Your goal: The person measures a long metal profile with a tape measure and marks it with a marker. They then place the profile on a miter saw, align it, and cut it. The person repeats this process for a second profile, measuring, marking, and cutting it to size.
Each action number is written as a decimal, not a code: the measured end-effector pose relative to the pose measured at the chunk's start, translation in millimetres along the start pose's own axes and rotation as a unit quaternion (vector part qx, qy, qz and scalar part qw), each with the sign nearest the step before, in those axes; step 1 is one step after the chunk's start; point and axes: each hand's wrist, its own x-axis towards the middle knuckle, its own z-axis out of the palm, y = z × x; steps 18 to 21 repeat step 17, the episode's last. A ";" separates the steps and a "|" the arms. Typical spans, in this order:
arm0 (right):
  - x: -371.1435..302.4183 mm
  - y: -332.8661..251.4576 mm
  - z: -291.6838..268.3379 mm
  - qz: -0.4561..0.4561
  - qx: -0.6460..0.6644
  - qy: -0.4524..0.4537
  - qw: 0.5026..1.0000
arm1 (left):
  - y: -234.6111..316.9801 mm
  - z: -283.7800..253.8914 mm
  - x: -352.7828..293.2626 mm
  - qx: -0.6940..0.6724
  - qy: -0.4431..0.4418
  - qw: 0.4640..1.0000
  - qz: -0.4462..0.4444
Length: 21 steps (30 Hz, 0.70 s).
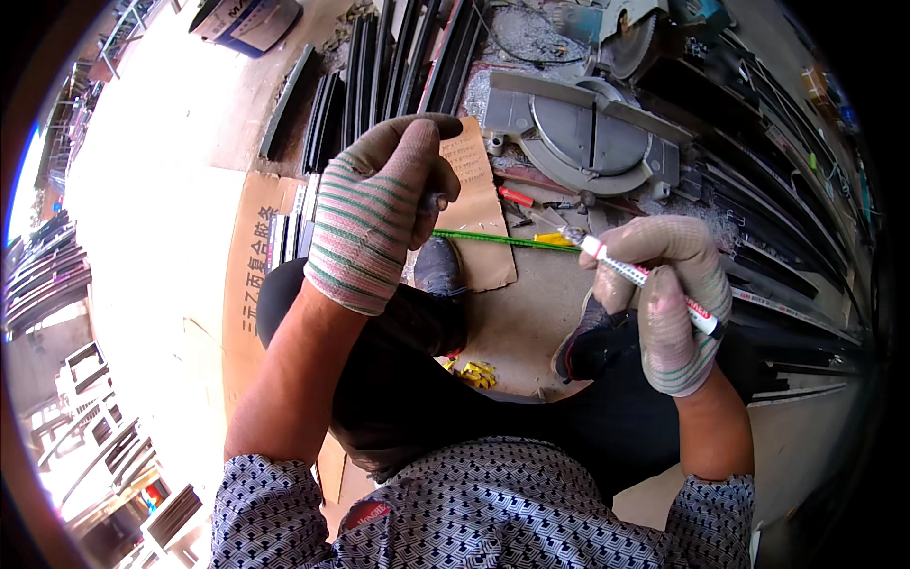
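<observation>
My right hand, in a pale knit glove with green stripes, grips a white marker pen. The pen lies slanted across the fingers, its light tip toward the left and its dark end toward the lower right. My left hand, in a matching striped glove, is raised with its fingers curled in. Whatever it may hold is hidden; a dark fingertip shows at its right side. Behind it lies a piece of brown cardboard with handwriting. A thin green strip crosses the cardboard toward a yellow object.
A mitre saw with a grey round base stands ahead on the right. Black profiles lie ahead, and more strips are at the right. A red-handled tool, yellow scraps and a bucket are on the floor.
</observation>
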 end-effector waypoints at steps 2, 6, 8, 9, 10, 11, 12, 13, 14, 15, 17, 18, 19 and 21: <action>-0.4 0.0 -1.5 -0.017 0.023 -0.010 1.000 | -5.9 7.9 3.7 0.010 -0.029 1.000 0.007; -1.9 1.8 -7.3 -0.029 0.003 -0.024 0.999 | -11.3 27.4 6.6 -0.003 -0.076 0.997 0.007; -1.9 1.9 -5.4 -0.032 -0.008 -0.015 0.999 | -9.6 35.4 7.3 0.010 -0.085 0.996 0.009; -1.9 2.8 -5.4 -0.031 -0.006 -0.013 0.999 | -9.0 37.1 7.8 0.010 -0.088 0.996 0.004; -1.6 3.9 -5.6 -0.030 -0.004 -0.011 0.999 | -8.6 38.3 8.5 0.010 -0.091 0.996 -0.001; -1.2 4.3 -6.5 -0.026 -0.008 -0.010 1.000 | -8.8 40.2 9.4 0.010 -0.095 0.995 -0.006; -0.7 4.8 -7.2 -0.022 -0.012 -0.008 1.000 | -8.5 41.9 9.9 0.010 -0.097 0.995 -0.007; 0.1 4.6 -7.7 -0.017 -0.022 -0.007 1.000 | -7.8 43.4 10.0 0.010 -0.100 0.995 -0.008; -0.1 5.0 -8.1 -0.011 -0.027 -0.009 1.000 | -7.4 45.1 9.8 0.010 -0.103 0.995 -0.009; 0.1 5.5 -8.6 -0.006 -0.033 -0.011 0.999 | -6.3 47.6 9.2 0.014 -0.106 0.994 -0.009; 0.2 6.9 -9.9 0.000 -0.034 -0.016 0.999 | -4.4 53.1 7.8 0.023 -0.109 0.994 -0.007; 0.2 6.9 -9.9 0.000 -0.034 -0.016 0.999 | -4.4 53.1 7.8 0.023 -0.109 0.994 -0.007; 0.2 6.9 -9.9 0.000 -0.034 -0.016 0.999 | -4.4 53.1 7.8 0.023 -0.109 0.994 -0.007; 0.2 6.9 -9.9 0.000 -0.034 -0.016 0.999 | -4.4 53.1 7.8 0.023 -0.109 0.994 -0.007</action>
